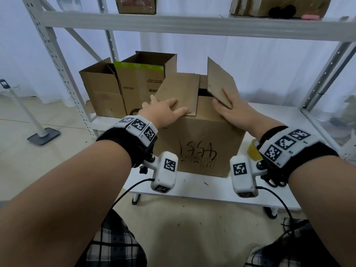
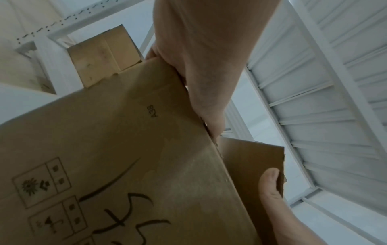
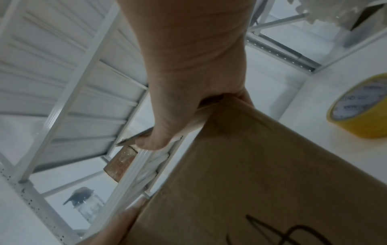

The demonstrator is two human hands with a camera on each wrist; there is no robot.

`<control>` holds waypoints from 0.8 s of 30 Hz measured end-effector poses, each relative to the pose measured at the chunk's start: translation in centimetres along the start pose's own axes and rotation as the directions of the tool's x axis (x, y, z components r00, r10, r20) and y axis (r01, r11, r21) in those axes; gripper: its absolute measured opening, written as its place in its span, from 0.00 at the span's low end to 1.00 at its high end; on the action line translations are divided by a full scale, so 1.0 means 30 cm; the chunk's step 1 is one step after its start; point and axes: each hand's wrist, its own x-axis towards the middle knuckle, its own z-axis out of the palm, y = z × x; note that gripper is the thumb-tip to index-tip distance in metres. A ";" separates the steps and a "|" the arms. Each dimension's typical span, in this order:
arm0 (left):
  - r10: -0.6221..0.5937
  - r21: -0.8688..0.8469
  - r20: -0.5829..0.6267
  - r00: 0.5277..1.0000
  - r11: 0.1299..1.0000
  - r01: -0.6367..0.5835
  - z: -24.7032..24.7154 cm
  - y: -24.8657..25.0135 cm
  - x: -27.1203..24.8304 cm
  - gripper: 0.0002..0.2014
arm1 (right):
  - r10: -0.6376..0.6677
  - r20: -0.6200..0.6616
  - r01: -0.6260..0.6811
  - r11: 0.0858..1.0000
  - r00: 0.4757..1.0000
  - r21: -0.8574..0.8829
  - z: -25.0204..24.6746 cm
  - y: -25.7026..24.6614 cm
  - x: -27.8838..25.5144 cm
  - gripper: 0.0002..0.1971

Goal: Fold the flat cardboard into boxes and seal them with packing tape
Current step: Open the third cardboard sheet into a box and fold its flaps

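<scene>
The brown corrugated cardboard box with black handwriting on its front (image 1: 200,143) stands upright on the white desk (image 1: 194,187), its top not yet closed. The left hand (image 1: 163,110) lies flat, fingers straight, pressing the left top flap (image 1: 179,93) down. The right hand (image 1: 233,110) rests open against the right top flap (image 1: 219,81), which stands steeply tilted.

The likeliest trouble is that the flaps spring back once pressure eases, since nothing is taped. The right flap may also come down askew and overlap the left one, leaving a crooked seam. Pushing down on one side only could rack the box or slide it along the smooth desk. The yellow roll of packing tape (image 3: 360,107) sits on the desk just right of the box, so fetching it frees a flap.

The desk is the low level of a white metal shelving rack (image 1: 173,22). Two open brown cardboard boxes (image 1: 123,87) stand behind, one apparently with a green-printed flap. Beyond are white curtains and a pale tiled floor (image 1: 38,160).
</scene>
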 end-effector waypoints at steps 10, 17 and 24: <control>0.021 0.043 -0.008 1.000 0.999 -0.020 0.003 0.005 -0.007 0.38 | 0.066 0.088 -0.051 0.984 0.994 -0.170 0.008 -0.009 0.005 0.56; 0.042 0.039 -0.028 0.999 0.998 -0.041 0.004 -0.004 -0.019 0.38 | 0.128 0.006 -0.123 0.964 0.992 -0.236 0.020 -0.026 0.006 0.28; 0.089 0.061 -0.085 0.992 0.995 -0.084 0.018 -0.015 -0.017 0.38 | 0.163 0.003 -0.160 0.973 0.987 -0.163 -0.013 -0.028 0.025 0.46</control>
